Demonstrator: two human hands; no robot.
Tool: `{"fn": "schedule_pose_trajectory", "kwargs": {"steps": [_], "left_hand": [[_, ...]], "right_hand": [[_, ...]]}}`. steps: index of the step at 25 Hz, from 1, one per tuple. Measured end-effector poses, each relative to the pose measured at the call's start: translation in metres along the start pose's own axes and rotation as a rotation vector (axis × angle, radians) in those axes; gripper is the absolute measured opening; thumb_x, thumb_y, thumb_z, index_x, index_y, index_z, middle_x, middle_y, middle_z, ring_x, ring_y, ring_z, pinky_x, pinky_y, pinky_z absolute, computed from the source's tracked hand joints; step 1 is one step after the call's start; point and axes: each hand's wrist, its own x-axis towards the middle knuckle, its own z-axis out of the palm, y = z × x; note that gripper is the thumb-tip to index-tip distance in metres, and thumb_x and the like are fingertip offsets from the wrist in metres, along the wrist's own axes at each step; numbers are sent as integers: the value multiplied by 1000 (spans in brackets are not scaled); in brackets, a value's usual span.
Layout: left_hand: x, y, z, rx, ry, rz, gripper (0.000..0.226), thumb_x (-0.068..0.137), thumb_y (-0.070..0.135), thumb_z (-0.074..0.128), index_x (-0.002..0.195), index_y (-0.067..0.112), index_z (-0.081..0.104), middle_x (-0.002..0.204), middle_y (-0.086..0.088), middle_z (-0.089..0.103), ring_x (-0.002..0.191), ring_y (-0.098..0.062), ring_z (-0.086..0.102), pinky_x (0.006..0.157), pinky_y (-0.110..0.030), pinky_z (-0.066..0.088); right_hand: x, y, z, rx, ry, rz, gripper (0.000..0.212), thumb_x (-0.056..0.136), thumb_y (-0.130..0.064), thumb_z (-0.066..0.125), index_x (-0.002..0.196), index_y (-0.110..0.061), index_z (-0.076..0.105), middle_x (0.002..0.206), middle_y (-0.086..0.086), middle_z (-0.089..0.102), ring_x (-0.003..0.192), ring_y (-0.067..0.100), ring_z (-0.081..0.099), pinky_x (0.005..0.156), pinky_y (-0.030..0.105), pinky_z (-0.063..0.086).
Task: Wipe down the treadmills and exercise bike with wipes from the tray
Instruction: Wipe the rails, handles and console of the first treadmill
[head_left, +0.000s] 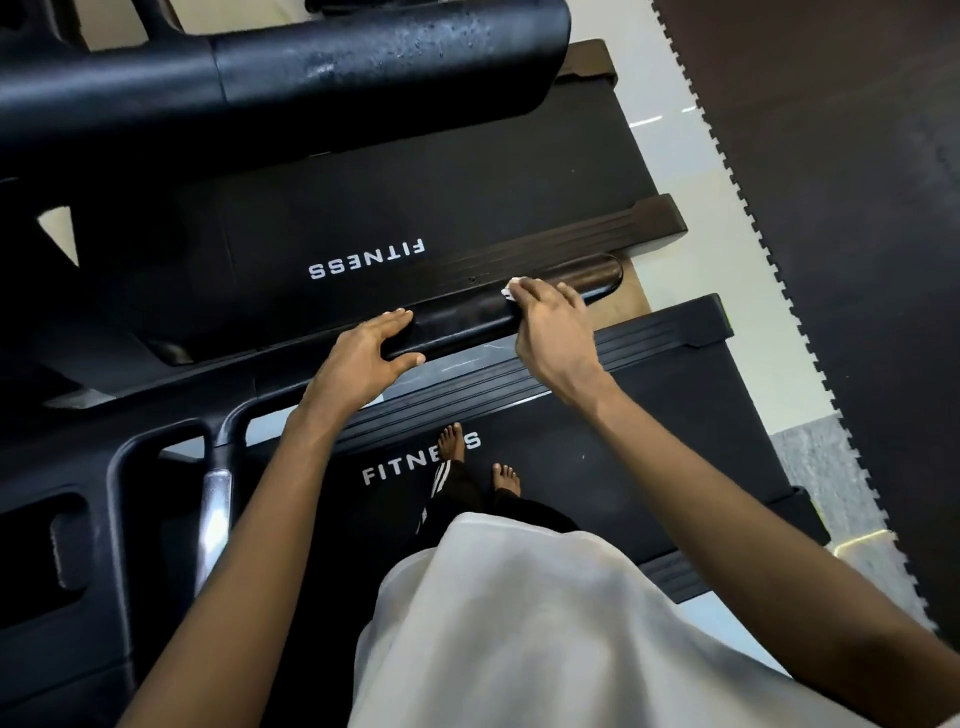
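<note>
Shirt (519, 623) fills the 6 o'clock edge. Left hand (371, 353) clasps the handrail (462, 317), thumb underneath. At its 3 o'clock the right hand (553, 322) presses a wipe (511, 289), mostly hidden and seemingly crumpled, onto that handrail, fingers curled over it

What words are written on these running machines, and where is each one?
"FITNESS": white letters, upside down in this view, on the far treadmill's belt.
"FITNE S": white letters on the near treadmill's belt; a bare foot hides one letter.
No other words, numbers or signs can be read.
</note>
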Motion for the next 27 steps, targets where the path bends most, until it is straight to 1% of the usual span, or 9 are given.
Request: {"fn": "schedule_pose_trajectory", "kwargs": {"steps": [5,7,9,11,15,19,21,24,27], "left_hand": [[18,-4,-15,56,-116,59,75,84,39,79,150,22,47,156,6,42,145,-9,35,112,-19,18],[24,-8,-18,82,-176,65,78,85,42,77,152,22,42,158,7,39,146,-10,33,111,-18,16],[27,-11,-19,82,-205,69,79,88,43,74,155,22,38,160,7,35,148,-11,28,113,-18,13],[28,-10,-12,96,-193,90,80,90,45,71,156,19,34,162,3,32,150,-15,24,121,-26,12],[31,-11,0,125,-173,93,80,93,46,66,157,16,30,164,-5,29,152,-21,21,125,-41,9],[27,-23,9,37,-105,105,80,89,49,69,155,18,37,161,-3,35,151,-19,26,125,-38,4],[27,-24,12,27,-66,119,78,87,47,73,152,16,42,158,-5,40,149,-20,31,124,-36,5],[30,-24,10,22,-59,125,78,84,44,78,149,14,47,155,-8,45,146,-23,36,123,-38,10],[31,-22,8,16,-79,121,79,84,43,78,150,14,46,156,-7,43,147,-23,34,123,-37,8]], "right_hand": [[-5,-43,17,-49,-180,-126,61,106,-40,22,157,-6,25,162,11,28,152,22,20,126,41,9],[2,-35,9,-121,-199,-75,66,106,-48,17,158,-8,23,164,8,26,153,18,17,126,41,3],[10,-24,2,-180,-194,38,69,105,-51,15,157,-8,25,163,8,26,153,18,18,126,41,1],[14,-30,2,-182,-206,115,71,105,-53,15,156,-4,25,163,12,26,153,22,17,126,40,3],[9,-56,12,-140,-243,10,80,101,-60,10,157,-5,23,165,10,22,154,20,14,126,38,5],[-2,-13,-3,-206,-195,216,78,102,-60,17,160,-7,13,167,9,12,155,20,9,126,41,6],[-4,-12,-3,-188,-167,288,81,102,-61,18,159,-5,9,168,11,8,155,23,6,126,43,8],[-5,-39,9,-102,-230,232,83,102,-62,19,159,-5,3,168,9,0,155,20,-3,126,39,1],[1,-29,2,-169,-253,194,81,101,-62,18,160,-8,4,168,6,2,155,18,-1,126,37,1]]}}
